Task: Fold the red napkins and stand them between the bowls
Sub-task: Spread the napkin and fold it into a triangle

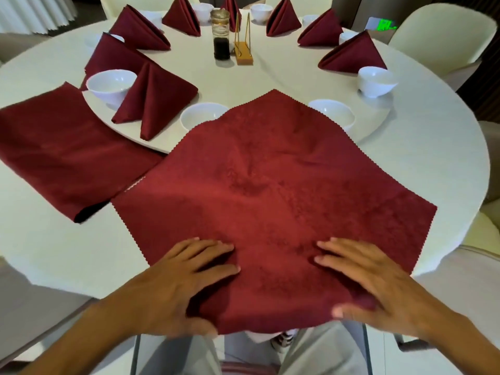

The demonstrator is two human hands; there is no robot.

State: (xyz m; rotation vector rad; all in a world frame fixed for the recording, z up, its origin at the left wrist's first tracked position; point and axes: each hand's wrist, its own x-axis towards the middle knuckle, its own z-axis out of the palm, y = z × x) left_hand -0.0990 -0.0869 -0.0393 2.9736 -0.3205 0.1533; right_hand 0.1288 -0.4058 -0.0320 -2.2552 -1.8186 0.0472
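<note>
A red napkin (270, 198) lies spread like a diamond on the white round table (419, 163). Its far corner rests on the raised turntable (151, 147) between two white bowls (200, 115) (332, 113) and overlaps both rims. Its near corner hangs over the table edge. My left hand (184, 277) and my right hand (373, 280) press flat on the near part of this napkin, fingers straight. The left thumb is at the cloth's near edge. A folded napkin (157, 98) stands between the left bowl (111, 85) and the middle one.
A flat folded red napkin (67, 152) lies to the left. Several folded napkins stand around the turntable with bowls between them, such as one bowl (376, 79) at the right. A dark sauce bottle (221, 36) and a wooden stand (243, 54) sit at the centre. Cream chairs ring the table.
</note>
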